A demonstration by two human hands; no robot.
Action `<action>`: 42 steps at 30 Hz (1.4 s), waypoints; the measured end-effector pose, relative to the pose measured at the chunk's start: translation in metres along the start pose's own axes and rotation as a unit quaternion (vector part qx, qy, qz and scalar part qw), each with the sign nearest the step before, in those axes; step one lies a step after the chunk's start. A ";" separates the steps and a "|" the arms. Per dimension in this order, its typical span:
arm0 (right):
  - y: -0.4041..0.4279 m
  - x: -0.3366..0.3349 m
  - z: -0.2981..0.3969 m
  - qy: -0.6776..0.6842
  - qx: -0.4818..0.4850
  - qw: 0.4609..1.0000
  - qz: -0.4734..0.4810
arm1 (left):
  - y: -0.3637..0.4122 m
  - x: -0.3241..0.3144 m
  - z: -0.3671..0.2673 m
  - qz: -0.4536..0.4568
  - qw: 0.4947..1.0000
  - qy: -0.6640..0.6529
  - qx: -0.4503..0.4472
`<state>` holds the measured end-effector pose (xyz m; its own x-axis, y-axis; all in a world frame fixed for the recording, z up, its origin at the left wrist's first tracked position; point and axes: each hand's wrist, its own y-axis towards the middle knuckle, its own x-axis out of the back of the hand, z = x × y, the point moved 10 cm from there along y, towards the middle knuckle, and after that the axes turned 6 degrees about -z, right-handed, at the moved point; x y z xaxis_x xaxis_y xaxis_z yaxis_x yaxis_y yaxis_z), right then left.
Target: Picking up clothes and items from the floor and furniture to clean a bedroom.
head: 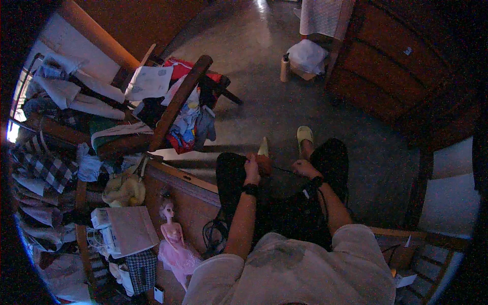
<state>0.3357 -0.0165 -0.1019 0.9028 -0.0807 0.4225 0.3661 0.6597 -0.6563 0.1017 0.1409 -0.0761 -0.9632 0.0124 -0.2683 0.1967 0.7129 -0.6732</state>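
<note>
I sit with my knees apart, and both hands are in front of me between the knees. My left hand (252,170) is closed at the edge of a small reddish-brown thing (265,164), whose kind the dim light hides. A thin dark cord-like strip (283,169) runs from beside this thing to my right hand (305,169), whose fingers are curled on its end. Each wrist wears a dark band. Below the hands, a pale yellow slipper (305,135) is on my right foot, and the tip of the other slipper (264,145) shows past my left hand.
A doll in a pink dress (175,244) lies at my left beside a pink-covered box (133,228) and a coiled black cable (213,232). Clothes pile over a wooden chair (181,103). Ahead stand a bottle (285,68) and a white plastic bag (308,56); a wooden cabinet (389,65) rises right.
</note>
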 end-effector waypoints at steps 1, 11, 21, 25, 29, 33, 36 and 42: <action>0.004 0.004 -0.014 0.001 -0.008 1.000 -0.003 | 0.000 -0.008 0.008 0.005 1.000 0.017 0.013; 0.016 0.039 -0.102 0.002 -0.011 0.998 -0.054 | -0.037 -0.066 0.036 -0.018 0.991 0.100 0.085; 0.024 -0.007 -0.007 0.056 0.040 0.998 0.001 | 0.031 0.010 0.018 -0.035 0.999 -0.033 -0.018; 0.019 0.012 -0.063 0.062 -0.004 0.998 -0.013 | -0.024 -0.034 0.025 -0.048 0.997 0.048 0.045; 0.014 -0.016 0.008 0.055 0.041 0.997 0.025 | 0.010 0.018 0.001 -0.056 0.998 -0.024 -0.009; 0.007 -0.003 -0.004 0.053 0.025 0.998 -0.002 | 0.034 0.013 0.030 -0.062 0.998 -0.016 -0.005; 0.008 -0.001 -0.013 0.064 0.016 0.998 -0.010 | 0.048 0.018 0.042 -0.092 0.993 0.073 0.003; 0.018 0.002 -0.023 0.050 0.029 0.998 0.001 | 0.055 0.002 0.043 -0.023 0.998 0.047 -0.018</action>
<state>0.3497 -0.0218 -0.1269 0.9224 -0.1514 0.3554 0.3536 0.7014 -0.6189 0.1184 0.1499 -0.1429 -0.9844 0.0445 -0.1703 0.1472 0.7383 -0.6583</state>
